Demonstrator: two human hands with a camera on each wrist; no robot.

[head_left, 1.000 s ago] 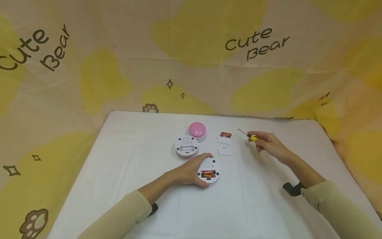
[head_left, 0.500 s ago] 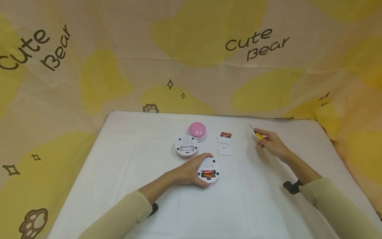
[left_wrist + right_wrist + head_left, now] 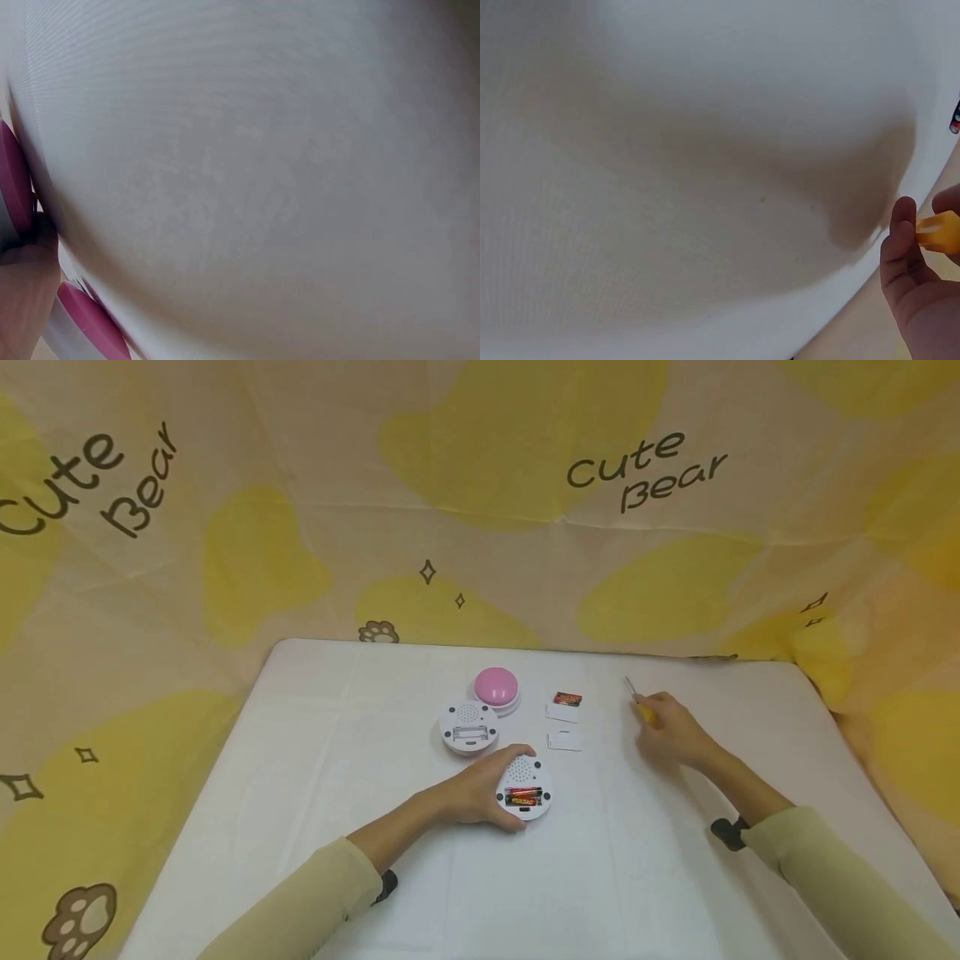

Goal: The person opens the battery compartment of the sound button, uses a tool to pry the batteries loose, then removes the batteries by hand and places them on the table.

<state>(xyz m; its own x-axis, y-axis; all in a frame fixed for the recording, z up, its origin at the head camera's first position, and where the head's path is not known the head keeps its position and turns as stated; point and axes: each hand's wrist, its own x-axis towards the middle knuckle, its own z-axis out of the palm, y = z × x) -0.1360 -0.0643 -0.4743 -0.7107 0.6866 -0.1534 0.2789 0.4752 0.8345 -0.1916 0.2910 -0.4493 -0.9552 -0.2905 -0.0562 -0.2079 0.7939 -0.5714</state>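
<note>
My left hand (image 3: 476, 789) grips a round push button (image 3: 520, 770) turned underside up, fingers at its far edge and thumb at its near edge. In its uncovered battery compartment lie red-and-black batteries (image 3: 523, 797). To the right, my right hand (image 3: 675, 735) holds a screwdriver (image 3: 646, 713) by its yellow handle, the metal shaft pointing away. In the right wrist view the fingers pinch that yellow handle (image 3: 941, 232). A second push button (image 3: 468, 714), also upside down, shows a compartment without batteries. The left wrist view catches pink domes (image 3: 94, 322) beside the left hand.
Behind stands a third push button (image 3: 496, 685), pink dome up. Two white battery covers (image 3: 564, 742) lie right of the buttons, with loose batteries (image 3: 567, 698) just beyond them. A patterned cloth (image 3: 480, 527) hangs behind the white table (image 3: 360, 710).
The right hand has drawn the screwdriver to the right, then slightly nearer, its handle turning and becoming more covered by the fingers. The left hand and its push button have stayed put.
</note>
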